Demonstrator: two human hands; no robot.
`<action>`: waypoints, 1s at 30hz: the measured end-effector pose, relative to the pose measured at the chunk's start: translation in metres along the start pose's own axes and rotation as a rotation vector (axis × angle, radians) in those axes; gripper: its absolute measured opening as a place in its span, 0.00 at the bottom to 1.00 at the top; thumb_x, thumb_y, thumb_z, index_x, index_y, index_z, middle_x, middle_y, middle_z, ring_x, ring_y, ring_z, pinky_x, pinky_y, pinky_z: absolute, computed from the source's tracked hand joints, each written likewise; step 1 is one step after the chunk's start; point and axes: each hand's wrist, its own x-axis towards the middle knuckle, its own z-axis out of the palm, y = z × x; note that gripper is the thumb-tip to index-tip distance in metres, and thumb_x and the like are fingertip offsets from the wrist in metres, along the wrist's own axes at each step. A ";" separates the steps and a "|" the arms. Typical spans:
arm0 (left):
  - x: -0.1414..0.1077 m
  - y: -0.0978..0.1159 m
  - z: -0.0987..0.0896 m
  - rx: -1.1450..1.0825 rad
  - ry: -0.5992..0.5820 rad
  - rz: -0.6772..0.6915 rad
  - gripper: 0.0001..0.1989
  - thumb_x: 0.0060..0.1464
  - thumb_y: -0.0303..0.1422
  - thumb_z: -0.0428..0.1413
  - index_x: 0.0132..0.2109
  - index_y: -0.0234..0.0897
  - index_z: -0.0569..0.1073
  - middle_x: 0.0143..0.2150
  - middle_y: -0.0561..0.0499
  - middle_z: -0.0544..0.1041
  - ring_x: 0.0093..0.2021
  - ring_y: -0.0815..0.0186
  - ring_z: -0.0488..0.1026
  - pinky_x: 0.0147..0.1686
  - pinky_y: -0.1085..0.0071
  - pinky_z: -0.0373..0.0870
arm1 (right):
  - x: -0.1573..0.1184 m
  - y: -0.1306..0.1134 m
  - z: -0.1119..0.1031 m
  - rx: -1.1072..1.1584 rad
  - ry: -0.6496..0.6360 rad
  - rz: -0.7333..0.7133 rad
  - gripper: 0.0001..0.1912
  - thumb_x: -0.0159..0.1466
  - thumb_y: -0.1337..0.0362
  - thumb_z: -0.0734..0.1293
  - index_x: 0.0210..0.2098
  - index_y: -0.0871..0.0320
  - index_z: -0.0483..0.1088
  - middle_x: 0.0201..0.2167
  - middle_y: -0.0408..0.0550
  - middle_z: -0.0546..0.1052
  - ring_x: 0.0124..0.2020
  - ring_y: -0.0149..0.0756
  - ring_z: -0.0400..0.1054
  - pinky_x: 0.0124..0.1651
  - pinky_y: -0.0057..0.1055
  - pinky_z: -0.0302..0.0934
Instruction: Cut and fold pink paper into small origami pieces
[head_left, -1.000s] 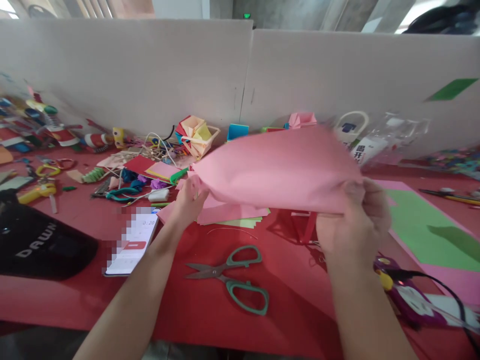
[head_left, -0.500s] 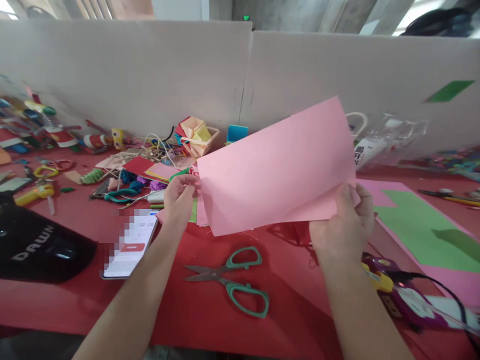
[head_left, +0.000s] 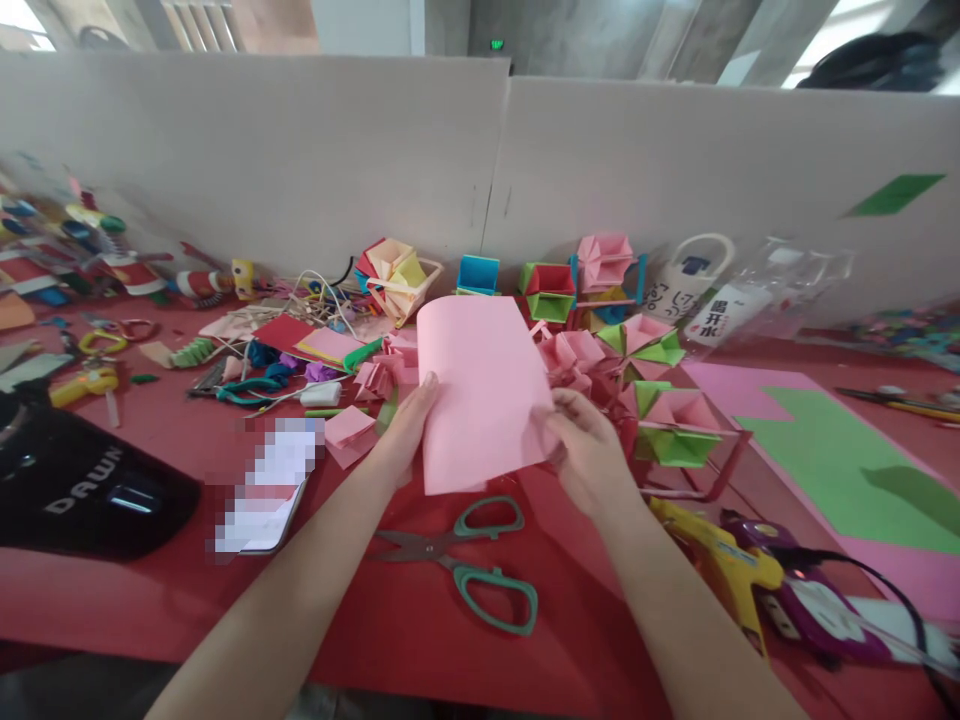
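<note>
Both hands hold up a sheet of pink paper point(head_left: 484, 390), bent over with a rounded fold on its left side. My left hand point(head_left: 405, 425) grips that folded side, its thumb in front and its other fingers hidden behind the paper. My right hand point(head_left: 589, 445) pinches the right edge near the lower corner. Below the paper, green-handled scissors point(head_left: 457, 560) lie on the red table with their blades apart, pointing left. Small folded pink papers point(head_left: 350, 430) lie beside my left wrist.
A phone point(head_left: 274, 490) and a black container point(head_left: 97, 480) stand left. On the right are a yellow glue gun point(head_left: 724, 560), a purple power strip point(head_left: 817, 605) and a green sheet point(head_left: 855, 470). Folded paper baskets point(head_left: 679, 425) line the back, before a white partition point(head_left: 262, 150).
The pink sheet was spread out wide and tilted; now it is bent over to about half its width. My right hand has moved left, towards my left hand, uncovering the paper baskets behind.
</note>
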 end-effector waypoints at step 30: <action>0.005 0.002 -0.008 0.306 0.149 0.103 0.28 0.40 0.35 0.70 0.49 0.35 0.71 0.47 0.40 0.80 0.39 0.55 0.80 0.40 0.57 0.78 | 0.002 0.022 0.000 -0.283 -0.229 -0.061 0.17 0.58 0.52 0.73 0.41 0.57 0.75 0.29 0.44 0.77 0.33 0.37 0.71 0.37 0.33 0.64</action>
